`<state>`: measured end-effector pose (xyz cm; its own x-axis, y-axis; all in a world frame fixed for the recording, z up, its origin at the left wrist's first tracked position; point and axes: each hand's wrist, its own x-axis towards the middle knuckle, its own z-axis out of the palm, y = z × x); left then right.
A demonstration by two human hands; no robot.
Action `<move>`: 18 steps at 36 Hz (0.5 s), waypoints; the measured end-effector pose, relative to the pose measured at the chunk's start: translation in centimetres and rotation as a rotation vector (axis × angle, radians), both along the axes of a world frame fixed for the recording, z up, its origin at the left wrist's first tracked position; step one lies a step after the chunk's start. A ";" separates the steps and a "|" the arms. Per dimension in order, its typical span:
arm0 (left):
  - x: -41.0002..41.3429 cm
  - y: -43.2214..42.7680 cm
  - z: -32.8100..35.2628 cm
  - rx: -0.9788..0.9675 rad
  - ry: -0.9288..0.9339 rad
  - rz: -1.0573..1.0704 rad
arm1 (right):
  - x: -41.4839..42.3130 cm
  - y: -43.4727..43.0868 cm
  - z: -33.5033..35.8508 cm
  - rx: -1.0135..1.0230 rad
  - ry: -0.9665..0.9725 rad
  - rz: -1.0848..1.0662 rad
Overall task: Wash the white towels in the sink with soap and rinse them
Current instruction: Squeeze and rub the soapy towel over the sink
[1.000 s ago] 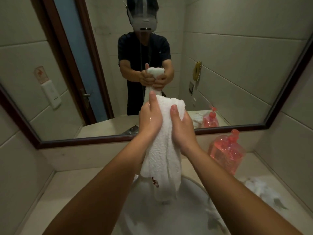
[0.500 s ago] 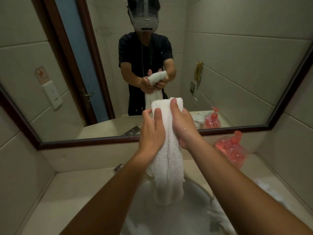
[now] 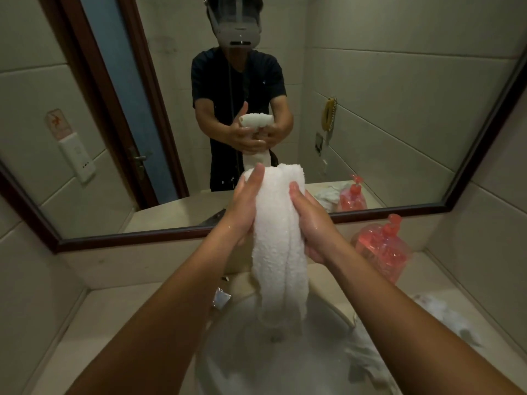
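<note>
Since a second ago my hands slid down the towel [image 3: 281, 252], left [image 3: 246, 206] and right [image 3: 312, 223] both clamped around it over the sink [image 3: 242, 360] at 6 o'clock. Squeeze top-down so water drains in, I'd say.

Beige stone counter [image 3: 119, 315] spanning the lower frame beneath the mirror. Set into it, lower centre: a white round sink [image 3: 256, 363]. Right of centre, against the back ledge: a pink soap bottle [image 3: 383, 249] with a red pump, upright. Lower right: crumpled white cloth [image 3: 439, 312] lying on the surface, another draped over the sink's right rim.
</note>
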<state>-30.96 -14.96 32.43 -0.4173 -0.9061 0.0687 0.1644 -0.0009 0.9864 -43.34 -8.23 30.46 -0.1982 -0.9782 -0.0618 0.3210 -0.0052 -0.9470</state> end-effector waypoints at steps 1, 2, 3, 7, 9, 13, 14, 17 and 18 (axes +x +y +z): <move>-0.1 0.0 0.3 0.030 0.044 -0.035 | 0.0 -0.1 0.1 0.010 0.010 0.009; -0.2 0.0 0.4 0.063 0.075 -0.087 | -0.1 -0.2 0.2 0.021 0.032 0.009; -0.6 -0.1 0.5 0.098 0.081 -0.134 | -0.1 -0.3 0.5 0.035 0.066 0.004; -2.1 0.0 0.7 0.133 0.084 -0.138 | -0.6 -0.6 0.7 0.119 0.231 -0.111; -3.1 0.5 0.5 0.116 0.069 -0.040 | -1.0 -0.5 0.0 0.159 0.267 -0.188; -4.5 2.1 -0.6 0.048 0.006 0.096 | -1.0 0.3 -2.8 0.238 0.386 -0.449; -4.6 2.4 -0.9 0.018 -0.023 0.126 | -1.1 0.6 -3.8 0.261 0.415 -0.532; -5.0 3.5 -1.0 -0.047 -0.116 0.222 | -0.6 1.4 -6.3 0.346 0.285 -0.625; -5.2 3.7 -0.9 -0.070 -0.145 0.255 | -0.5 1.4 -7.3 0.399 0.211 -0.630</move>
<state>-36.12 -11.26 31.50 -0.1866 -0.9782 0.0914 0.0083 0.0914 0.9958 -43.80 -6.84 23.17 -0.7565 -0.5887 -0.2847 0.1832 0.2272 -0.9565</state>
